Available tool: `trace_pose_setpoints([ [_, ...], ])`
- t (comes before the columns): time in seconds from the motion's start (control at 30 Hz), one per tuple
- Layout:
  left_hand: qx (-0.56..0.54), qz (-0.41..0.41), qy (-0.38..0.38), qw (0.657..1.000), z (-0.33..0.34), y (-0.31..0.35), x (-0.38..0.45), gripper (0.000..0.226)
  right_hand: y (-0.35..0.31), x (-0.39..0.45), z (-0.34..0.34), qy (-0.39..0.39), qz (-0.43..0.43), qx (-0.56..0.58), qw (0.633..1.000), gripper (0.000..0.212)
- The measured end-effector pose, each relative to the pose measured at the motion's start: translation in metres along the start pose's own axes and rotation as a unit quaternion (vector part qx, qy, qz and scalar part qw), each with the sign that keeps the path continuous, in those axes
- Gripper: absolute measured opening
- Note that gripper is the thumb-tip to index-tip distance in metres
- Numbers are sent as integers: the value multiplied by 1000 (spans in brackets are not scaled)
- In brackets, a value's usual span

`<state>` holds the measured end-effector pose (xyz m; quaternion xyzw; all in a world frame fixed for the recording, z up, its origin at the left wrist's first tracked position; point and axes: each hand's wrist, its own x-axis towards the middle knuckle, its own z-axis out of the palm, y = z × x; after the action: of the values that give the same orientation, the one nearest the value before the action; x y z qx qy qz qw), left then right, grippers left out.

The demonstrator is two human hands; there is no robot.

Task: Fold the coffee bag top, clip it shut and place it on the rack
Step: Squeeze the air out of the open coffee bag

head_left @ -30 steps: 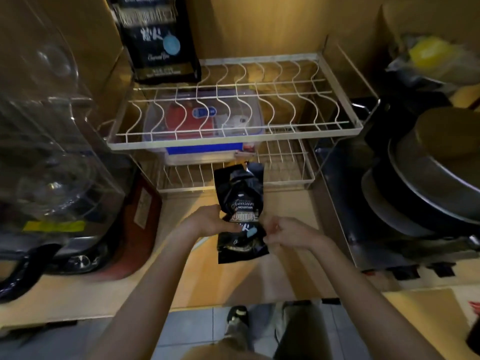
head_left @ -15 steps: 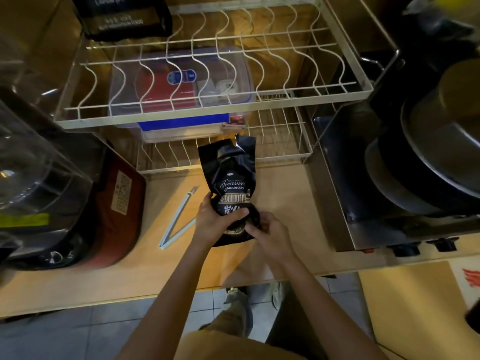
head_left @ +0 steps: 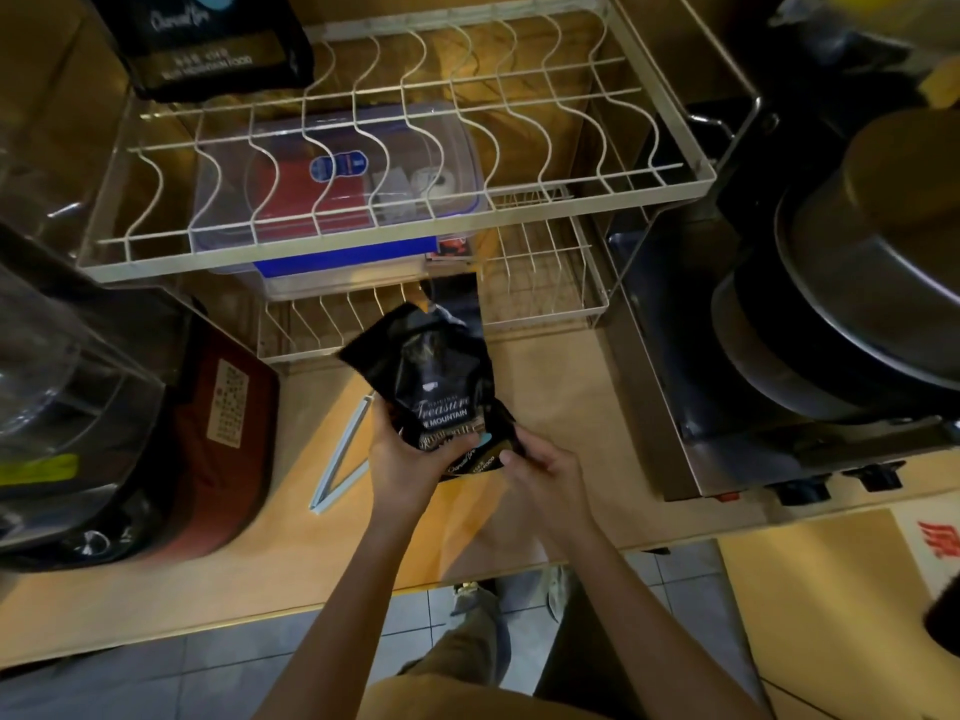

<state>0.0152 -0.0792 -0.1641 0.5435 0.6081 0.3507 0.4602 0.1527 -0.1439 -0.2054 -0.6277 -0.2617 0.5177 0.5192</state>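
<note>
head view: the coffee bag is a glossy black foil pouch, crinkled, its top flap open and leaning toward the wire rack. it is held just above the pale wooden counter, in front of the rack's lower shelf. pale lettering on its face reads "treasure" and "mountain"; the smaller print is too blurred to read. the left hand grips the bag's lower left side, fingers curled around it with the thumb across the front. the right hand pinches the lower right corner, fingers closed on the foil. a long, thin white clip lies open in a v on the counter, left of the hands. the rack is white coated wire with wavy dividers. a second black bag stands on its upper left corner, and a clear plastic box with a blue base sits under the top tier.
</note>
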Motion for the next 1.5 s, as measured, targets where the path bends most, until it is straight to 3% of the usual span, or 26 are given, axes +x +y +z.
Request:
trace_pose_setpoints([
  [0.1, 5, 40, -27, 999, -3, -1, -2, 94, 1, 2, 0, -15, -44, -55, 997, 32],
  [0.27, 15, 50, -67, 996, -11, 6, -6, 96, 12, -1, 4, 46, -46, -206, 976, 37],
  [0.37, 4, 64, -20, 998, -21, 29, -9, 114, 17, -4, 5, 62, -86, -230, 968, 34],
  [0.43, 33, 132, 39, 990, -28, 58, -12, 112, 14, -5, 5, 72, -91, -233, 966, 33],
  [0.5, 129, 246, 56, 959, -32, 92, -14, 97, 13, -5, 4, 64, -92, -222, 968, 34],
  [0.57, 289, 334, 23, 897, -27, 119, -11, 84, 11, -5, 3, 44, -100, -221, 969, 34],
  [0.63, 404, 370, -36, 835, -14, 134, -4, 84, 14, -3, 2, 31, -125, -243, 961, 31],
  [0.7, 443, 371, -80, 812, 0, 137, 0, 87, 17, -2, -1, 25, -148, -284, 947, 25],
  [0.77, 444, 343, -102, 822, 9, 133, 0, 83, 18, -2, -3, 16, -155, -303, 940, 27],
  [0.87, 441, 343, -101, 823, 7, 126, 3, 56, 18, -5, -3, 4, -109, -261, 959, 36],
  [1.0, 353, 321, -103, 873, -6, 117, 4, 19, 29, -13, 7, 112, -44, -250, 961, 25],
  [1.23, 230, 236, -41, 943, -13, 110, -18, 11, 31, -19, 40, 270, -48, -206, 939, 18],
  [1.4, 117, 165, -2, 979, -14, 99, -26, 2, 32, -8, 45, 286, -48, -225, 930, 11],
  [1.5, 52, 155, 36, 986, -25, 96, -27, 16, 32, -7, 39, 263, -82, -278, 920, 7],
])
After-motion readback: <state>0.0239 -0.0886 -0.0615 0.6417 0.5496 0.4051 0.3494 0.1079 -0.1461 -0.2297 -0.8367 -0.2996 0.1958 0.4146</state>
